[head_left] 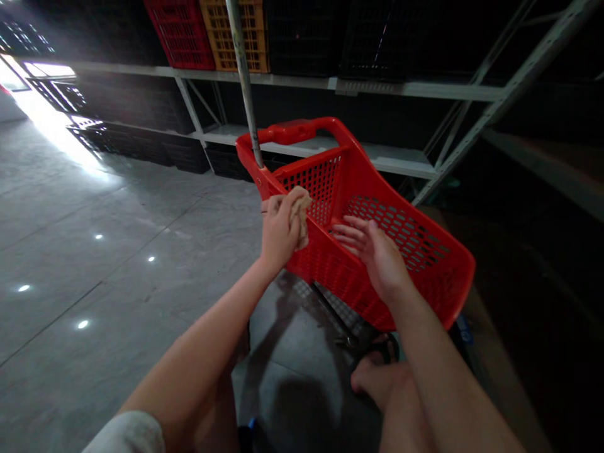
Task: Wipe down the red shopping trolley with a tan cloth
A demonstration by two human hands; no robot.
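A red plastic shopping cart [340,280] with a perforated basket stands before me, its handle toward the shelves. My left hand [279,228] is closed around a crumpled beige cloth [302,217], which lies against the rim of the cart's near side. Over the basket's near edge, my right hand [372,248] holds nothing; its fingers are stretched out and slightly apart. Whether its fingertips touch the basket I cannot tell.
A metal pole [244,82] rises beside the cart's handle. Behind stands a metal rack [292,80] bearing a red crate [182,34], a yellow crate [236,38] and dark crates. Grey concrete floor [94,251] extends left. My sandalled foot [372,365] is close below the basket.
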